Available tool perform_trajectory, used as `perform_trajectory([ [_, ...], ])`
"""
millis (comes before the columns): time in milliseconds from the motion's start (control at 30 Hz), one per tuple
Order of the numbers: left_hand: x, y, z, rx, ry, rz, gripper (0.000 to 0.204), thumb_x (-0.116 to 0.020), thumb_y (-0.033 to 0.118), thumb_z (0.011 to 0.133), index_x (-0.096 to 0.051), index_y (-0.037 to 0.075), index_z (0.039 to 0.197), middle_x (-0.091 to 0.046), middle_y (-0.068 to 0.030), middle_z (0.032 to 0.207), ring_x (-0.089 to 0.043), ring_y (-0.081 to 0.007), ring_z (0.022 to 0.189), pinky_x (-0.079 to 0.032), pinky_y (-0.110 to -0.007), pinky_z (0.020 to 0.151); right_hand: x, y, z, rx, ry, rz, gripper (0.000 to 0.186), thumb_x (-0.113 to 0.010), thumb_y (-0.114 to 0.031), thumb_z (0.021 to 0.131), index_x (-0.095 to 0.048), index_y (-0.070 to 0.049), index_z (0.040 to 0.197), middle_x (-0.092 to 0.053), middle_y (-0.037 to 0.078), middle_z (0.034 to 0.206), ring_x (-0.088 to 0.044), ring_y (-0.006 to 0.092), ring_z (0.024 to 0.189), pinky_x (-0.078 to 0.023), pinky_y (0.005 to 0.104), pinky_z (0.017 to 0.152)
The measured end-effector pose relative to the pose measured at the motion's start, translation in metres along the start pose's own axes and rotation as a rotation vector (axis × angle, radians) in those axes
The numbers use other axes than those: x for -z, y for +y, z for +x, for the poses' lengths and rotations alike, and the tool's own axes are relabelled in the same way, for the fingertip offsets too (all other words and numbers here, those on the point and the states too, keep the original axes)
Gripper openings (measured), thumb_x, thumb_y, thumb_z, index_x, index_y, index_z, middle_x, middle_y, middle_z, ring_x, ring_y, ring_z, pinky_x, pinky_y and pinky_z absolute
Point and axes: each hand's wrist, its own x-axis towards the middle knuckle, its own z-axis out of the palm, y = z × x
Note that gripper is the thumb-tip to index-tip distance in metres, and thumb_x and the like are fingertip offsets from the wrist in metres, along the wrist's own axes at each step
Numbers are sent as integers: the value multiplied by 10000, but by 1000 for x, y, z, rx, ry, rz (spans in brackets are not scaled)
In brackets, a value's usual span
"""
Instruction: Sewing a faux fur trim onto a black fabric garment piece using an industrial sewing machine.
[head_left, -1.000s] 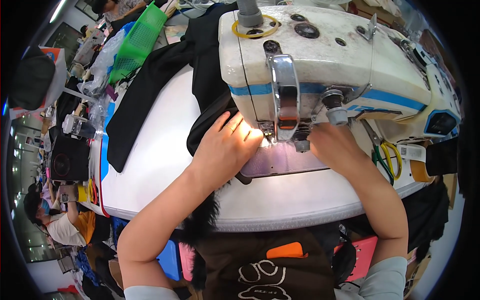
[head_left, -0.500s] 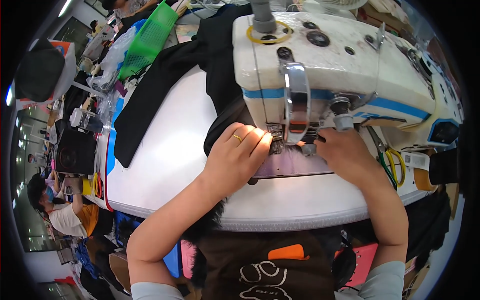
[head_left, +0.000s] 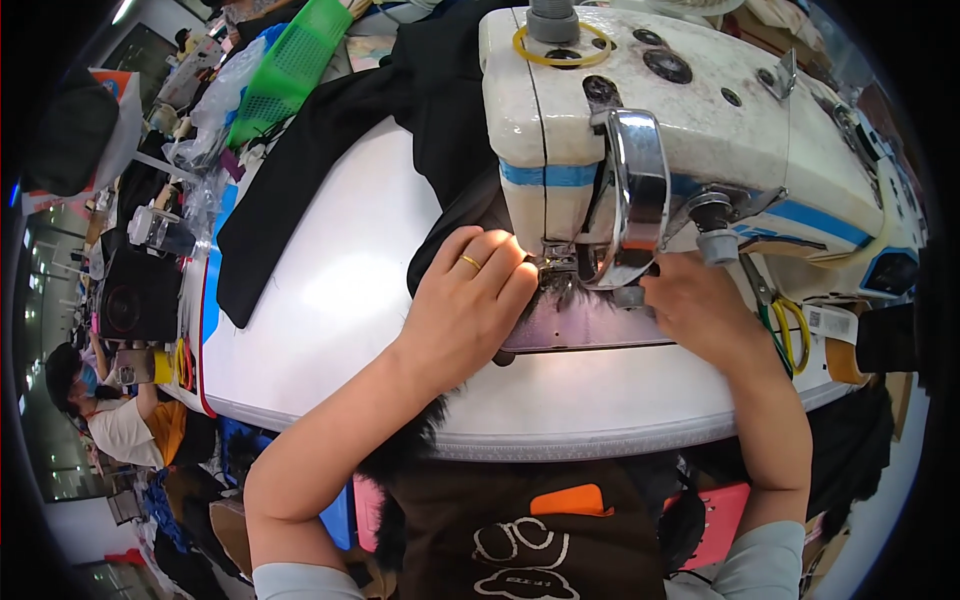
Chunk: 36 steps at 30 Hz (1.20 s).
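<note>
My left hand (head_left: 472, 292), a gold ring on one finger, is closed with its fingertips pressed on black fur-trimmed cloth beside the presser foot (head_left: 560, 262). Black fur tufts (head_left: 566, 296) stick out under the foot, over the metal plate (head_left: 590, 328). To the right of the needle area is my right hand (head_left: 695, 305); its fingertips are hidden behind the machine's parts. Over both hands stands the white sewing machine (head_left: 690, 110) with a blue stripe. The black garment (head_left: 440, 90) spreads from the machine across the table's far left, and a fur strip (head_left: 425, 425) hangs below my left wrist.
Scissors with green and yellow handles (head_left: 792, 335) lie right of my right hand, near a tape roll (head_left: 847, 360). A green basket (head_left: 290, 75) stands at the far left. The white tabletop (head_left: 310, 340) ends in a ruler edge. Another person (head_left: 125, 425) sits at left.
The view has shifted, so the machine appears farther right and nearer. More black fur shows under the presser foot. Both hands keep nearly the same places beside it.
</note>
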Motion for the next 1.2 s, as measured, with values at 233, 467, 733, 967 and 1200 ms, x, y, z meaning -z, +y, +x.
perform_trajectory([
  [233, -3, -2, -1, -66, -1, -103, 186, -658, 65, 790, -579, 39, 957, -606, -106, 1050, -593, -292, 1076, -503, -391, 986, -1, 1, -1, 13, 50, 23, 59, -683, -64, 783, -638, -50, 818, -596, 137, 852, -621, 359, 802, -501, 476, 645],
  [467, -1, -6, 3, -65, -14, -75, 184, -665, 64, 782, -588, 51, 948, -608, -96, 1014, -594, -290, 1051, -512, -397, 964, -1, 0, 1, -56, 53, 82, 58, -686, -59, 777, -654, -81, 821, -606, 138, 837, -629, 353, 745, -473, 473, 584],
  [733, 4, -7, 1, -115, -75, 41, 170, -668, 93, 769, -599, 86, 925, -609, -80, 990, -597, -269, 1033, -522, -388, 941, 8, -7, 1, -169, -60, 186, 487, -613, 3, 775, -770, -261, 1153, -667, 122, 1097, -673, 342, 1013, -531, 479, 797],
  [967, 1, -10, 4, -131, -19, 23, 167, -683, 103, 774, -617, 83, 927, -618, -71, 974, -611, -268, 1041, -536, -375, 932, 6, -5, -1, -239, -104, 125, 473, -590, -6, 769, -758, -244, 1142, -678, 151, 912, -686, 354, 875, -537, 474, 685],
  [1200, -5, -17, -1, -68, 51, -117, 189, -684, 78, 798, -615, 67, 974, -645, -73, 1009, -639, -256, 1063, -552, -368, 911, 21, -4, 9, -654, -632, 288, 353, -649, -139, 803, -687, -163, 1153, -618, 142, 1250, -681, 364, 1041, -555, 458, 888],
])
